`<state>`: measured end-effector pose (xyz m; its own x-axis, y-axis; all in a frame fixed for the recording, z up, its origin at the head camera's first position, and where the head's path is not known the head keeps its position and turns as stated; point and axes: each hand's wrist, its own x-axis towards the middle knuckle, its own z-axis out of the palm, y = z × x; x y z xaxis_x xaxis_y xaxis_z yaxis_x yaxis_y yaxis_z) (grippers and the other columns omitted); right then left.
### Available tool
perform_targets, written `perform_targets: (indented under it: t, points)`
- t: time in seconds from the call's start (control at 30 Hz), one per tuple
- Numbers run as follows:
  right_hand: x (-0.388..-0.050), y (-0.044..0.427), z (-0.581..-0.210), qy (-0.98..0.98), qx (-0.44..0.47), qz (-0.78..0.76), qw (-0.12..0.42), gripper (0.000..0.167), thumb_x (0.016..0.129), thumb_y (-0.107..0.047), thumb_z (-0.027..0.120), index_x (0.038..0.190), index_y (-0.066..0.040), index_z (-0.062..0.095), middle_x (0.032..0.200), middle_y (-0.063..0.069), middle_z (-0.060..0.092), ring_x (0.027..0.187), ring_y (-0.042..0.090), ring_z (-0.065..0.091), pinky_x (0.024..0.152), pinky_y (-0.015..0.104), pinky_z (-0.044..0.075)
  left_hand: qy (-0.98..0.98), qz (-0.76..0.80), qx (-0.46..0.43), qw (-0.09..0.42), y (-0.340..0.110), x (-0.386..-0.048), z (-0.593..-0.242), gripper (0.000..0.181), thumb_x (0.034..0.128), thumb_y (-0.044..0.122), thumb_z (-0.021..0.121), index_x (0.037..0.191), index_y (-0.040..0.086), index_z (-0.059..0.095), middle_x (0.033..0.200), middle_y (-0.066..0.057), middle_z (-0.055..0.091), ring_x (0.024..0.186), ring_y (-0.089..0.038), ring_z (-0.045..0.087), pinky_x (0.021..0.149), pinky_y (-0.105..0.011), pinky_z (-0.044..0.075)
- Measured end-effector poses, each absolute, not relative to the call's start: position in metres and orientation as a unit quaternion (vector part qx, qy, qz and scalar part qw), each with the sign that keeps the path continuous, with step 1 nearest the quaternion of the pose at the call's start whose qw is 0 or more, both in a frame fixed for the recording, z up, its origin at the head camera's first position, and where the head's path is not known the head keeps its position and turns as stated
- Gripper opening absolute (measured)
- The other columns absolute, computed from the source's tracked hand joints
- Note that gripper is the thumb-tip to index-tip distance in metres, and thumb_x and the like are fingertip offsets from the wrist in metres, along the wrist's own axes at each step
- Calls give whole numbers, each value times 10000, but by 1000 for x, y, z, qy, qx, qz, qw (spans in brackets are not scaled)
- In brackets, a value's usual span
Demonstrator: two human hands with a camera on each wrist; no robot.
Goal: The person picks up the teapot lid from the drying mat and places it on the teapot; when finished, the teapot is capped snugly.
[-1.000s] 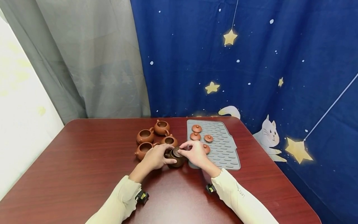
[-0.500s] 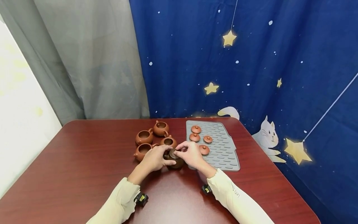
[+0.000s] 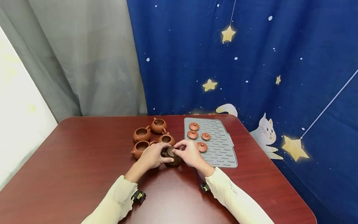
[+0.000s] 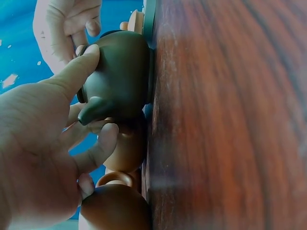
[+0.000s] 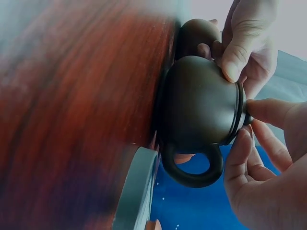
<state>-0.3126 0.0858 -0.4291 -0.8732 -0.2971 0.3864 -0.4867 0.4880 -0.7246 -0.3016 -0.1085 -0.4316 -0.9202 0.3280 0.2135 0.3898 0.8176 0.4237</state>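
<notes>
A dark brown teapot (image 3: 174, 160) stands upright on the table between my hands. My left hand (image 3: 152, 156) steadies it at the spout side, thumb and fingers around its upper body. With thumb and fingertips my right hand (image 3: 190, 153) pinches the knob of the matching dark lid (image 5: 239, 115), which sits over the teapot's mouth. The handle (image 5: 194, 179) of this teapot shows in the right wrist view, and its spout (image 4: 93, 110) in the left wrist view. Several reddish-brown teapots (image 3: 141, 134) without lids cluster beyond and left of my left hand.
A grey ridged mat (image 3: 223, 152) lies on the right of the dark red table (image 3: 84, 161). Several reddish-brown lids (image 3: 193, 134) rest on its left part, close to my right hand. A blue curtain (image 3: 181, 62) hangs behind the table.
The dark lid, tilted above the teapot's mouth a second ago, has come down onto it in my right hand. My left hand keeps its hold. The head view has shifted slightly.
</notes>
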Motion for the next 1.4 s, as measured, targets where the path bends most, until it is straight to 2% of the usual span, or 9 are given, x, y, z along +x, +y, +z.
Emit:
perform_targets:
  t: [0.47,0.8,1.2,1.4]
  points:
    - [-312,85,-430,-860,218,452,96,75,826,-149,811,874,-147,754,695,-63,639,637,71,579,553,226,467,-954,-229,-184,65,-109,-302,-433,578,749,500,829,1245,247,673,1196,72,679,1092,-237,644,861,-490,504]
    - [-311,86,-430,-858,228,450,96,80,816,-130,817,883,-139,776,767,-62,668,675,63,581,588,222,475,-955,-211,-197,67,-112,-303,-434,537,750,512,824,1210,275,680,1166,100,676,1059,-193,640,776,-480,519]
    - [-313,87,-431,-849,245,457,102,80,826,-156,811,899,-145,777,820,-48,691,689,52,585,600,230,491,-953,-213,-202,68,-113,-303,-431,539,748,526,821,1205,275,683,1165,101,674,1071,-191,632,748,-497,518]
    - [-313,89,-429,-846,238,466,102,95,818,-143,815,906,-142,780,823,-37,696,691,64,589,611,227,492,-952,-219,-206,65,-113,-302,-429,552,760,505,821,1230,256,675,1209,73,661,1107,-199,618,787,-509,516]
